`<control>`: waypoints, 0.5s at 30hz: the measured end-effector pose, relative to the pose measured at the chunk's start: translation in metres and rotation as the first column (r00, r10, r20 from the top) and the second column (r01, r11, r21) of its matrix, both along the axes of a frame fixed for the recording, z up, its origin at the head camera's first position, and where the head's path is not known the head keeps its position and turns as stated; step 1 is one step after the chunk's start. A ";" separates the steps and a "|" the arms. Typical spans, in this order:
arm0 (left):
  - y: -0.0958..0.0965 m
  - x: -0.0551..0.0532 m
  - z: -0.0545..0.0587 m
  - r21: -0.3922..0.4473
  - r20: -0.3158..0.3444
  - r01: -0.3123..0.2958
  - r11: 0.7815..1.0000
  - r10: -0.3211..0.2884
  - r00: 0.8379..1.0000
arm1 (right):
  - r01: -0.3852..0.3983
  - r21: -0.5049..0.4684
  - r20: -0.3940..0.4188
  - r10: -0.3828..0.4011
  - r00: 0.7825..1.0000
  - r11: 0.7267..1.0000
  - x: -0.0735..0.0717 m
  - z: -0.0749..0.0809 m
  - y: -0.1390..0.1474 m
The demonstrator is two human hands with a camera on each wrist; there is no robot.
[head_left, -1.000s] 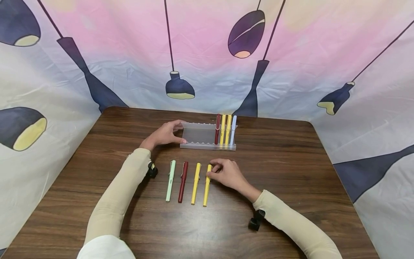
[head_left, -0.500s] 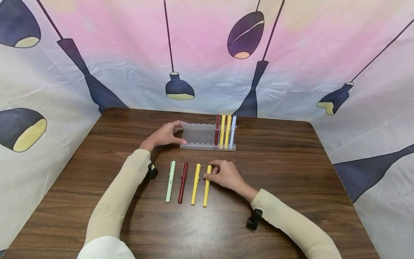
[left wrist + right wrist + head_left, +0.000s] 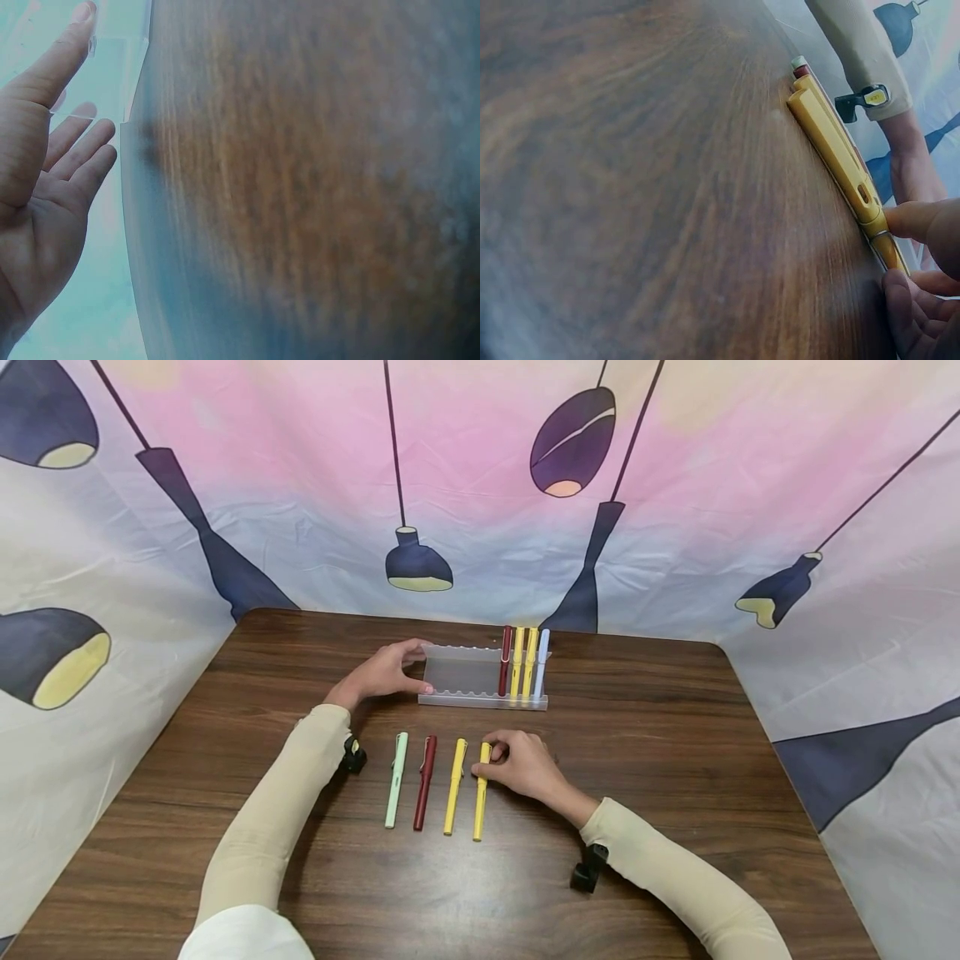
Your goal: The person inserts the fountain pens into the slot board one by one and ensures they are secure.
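Observation:
My left hand [image 3: 381,670] holds the left end of a clear plastic pen stand [image 3: 459,677], thumb at its front edge and fingers behind. In the left wrist view the thumb [image 3: 64,64] and fingers sit at the clear plastic [image 3: 120,67]. With thumb and fingers, my right hand [image 3: 525,766] pinches the clip end of the rightmost yellow pen [image 3: 480,814], which lies along the table. The right wrist view shows this pen [image 3: 832,154] close up, fingertips at its cap. Left of it lie another yellow pen [image 3: 454,789], a dark red pen [image 3: 424,785] and a mint green pen [image 3: 395,783].
At the stand's right side a dark red pen [image 3: 505,662], two yellow pens [image 3: 517,664] and a light blue pen [image 3: 542,664] lean in its notches. Everything is on a brown wooden table [image 3: 637,718]. Behind it hangs a cloth [image 3: 480,485] printed with lamps.
My right hand has shifted slightly left, bringing its thumb across the rightmost yellow pen. The left hand and the stand have stayed where they were.

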State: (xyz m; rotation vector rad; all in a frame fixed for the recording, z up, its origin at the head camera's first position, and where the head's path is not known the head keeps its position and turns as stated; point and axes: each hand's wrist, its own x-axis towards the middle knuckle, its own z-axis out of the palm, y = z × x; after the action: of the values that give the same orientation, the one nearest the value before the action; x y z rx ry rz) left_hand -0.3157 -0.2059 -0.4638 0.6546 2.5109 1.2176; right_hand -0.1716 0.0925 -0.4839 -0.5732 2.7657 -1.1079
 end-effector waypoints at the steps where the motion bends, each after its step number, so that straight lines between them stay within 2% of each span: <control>1: 0.001 0.001 0.001 -0.002 0.003 -0.002 1.000 0.002 1.000 | 0.000 0.004 -0.008 0.000 1.000 1.000 0.000 0.000 0.000; 3: 0.003 0.004 0.005 -0.005 0.007 -0.002 1.000 0.002 1.000 | -0.002 0.015 -0.028 0.003 1.000 1.000 0.000 -0.001 0.000; 6: 0.006 0.013 0.017 -0.009 0.006 0.006 1.000 -0.006 1.000 | -0.004 0.026 -0.049 0.006 0.999 1.000 0.001 -0.001 0.001; 10: 0.009 0.021 0.029 -0.015 -0.006 0.024 1.000 -0.024 1.000 | -0.008 0.022 -0.052 0.009 0.999 1.000 0.001 -0.001 0.001; 12: 0.009 0.021 0.030 -0.019 -0.010 0.026 0.999 -0.027 1.000 | -0.009 0.015 -0.046 0.010 0.999 1.000 0.002 0.000 0.001; 15: 0.008 0.017 0.024 -0.014 0.005 0.014 1.000 -0.014 1.000 | -0.005 0.004 -0.023 0.005 1.000 1.000 0.002 0.002 0.001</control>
State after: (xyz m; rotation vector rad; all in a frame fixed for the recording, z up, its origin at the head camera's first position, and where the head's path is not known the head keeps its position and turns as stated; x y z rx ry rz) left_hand -0.2984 -0.1978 -0.4397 0.6642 2.5048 1.1938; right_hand -0.1693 0.0940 -0.4821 -0.5968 2.7837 -1.1020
